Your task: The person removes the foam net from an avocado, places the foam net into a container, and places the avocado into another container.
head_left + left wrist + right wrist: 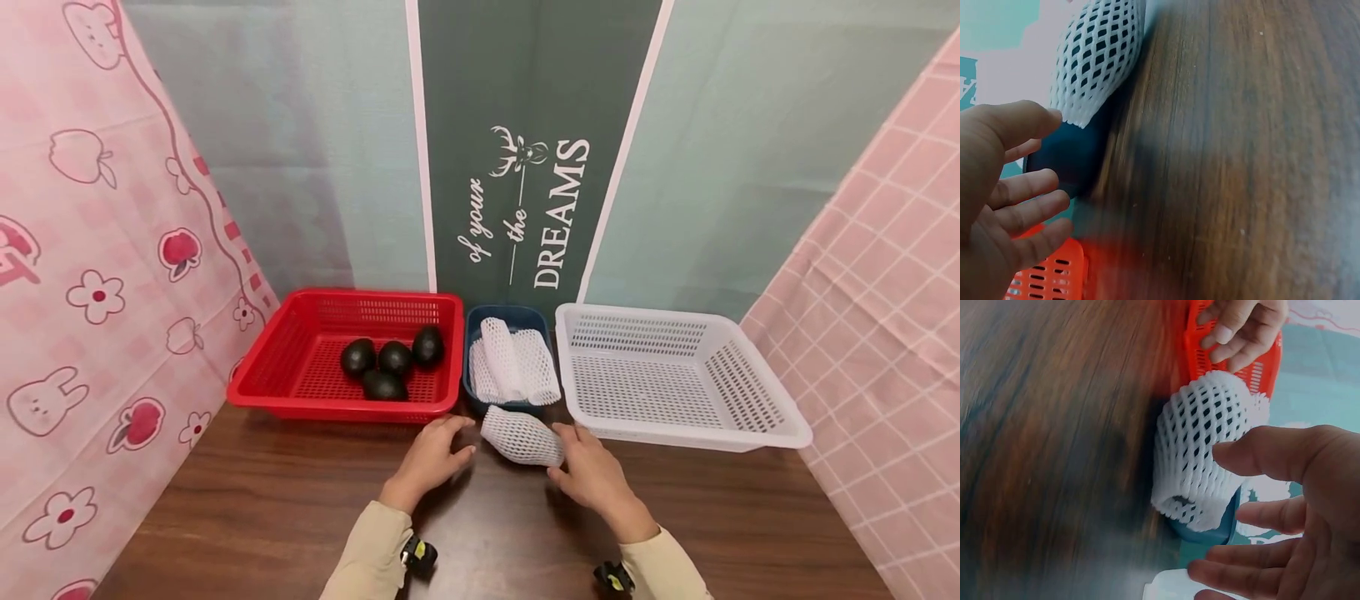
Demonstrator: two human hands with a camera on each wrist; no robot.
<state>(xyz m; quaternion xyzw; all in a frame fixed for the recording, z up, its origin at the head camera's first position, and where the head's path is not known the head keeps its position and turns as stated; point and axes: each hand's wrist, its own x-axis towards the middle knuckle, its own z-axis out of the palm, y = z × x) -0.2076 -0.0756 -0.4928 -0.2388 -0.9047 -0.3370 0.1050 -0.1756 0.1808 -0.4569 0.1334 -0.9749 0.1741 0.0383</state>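
Note:
On the table in front of the blue bin lies an avocado in a white foam net sleeve [522, 437], its dark skin showing through the mesh. My left hand [432, 460] is to its left, fingers relaxed and apart from the sleeve. Close to the sleeve's right end is my right hand [592, 472]; in the right wrist view its thumb [1260, 453] overlaps the netting while the other fingers spread loosely. Several bare avocados [395, 358] sit in the red basket [258, 400]. Spare foam net sleeves [517, 362] fill the small blue bin [470, 321].
To the right of the blue bin stands a white perforated basket [678, 433] with nothing in it. Dark wood tabletop [510, 533] runs along the front. Patterned cloths hang at the back [300, 167] and on both sides.

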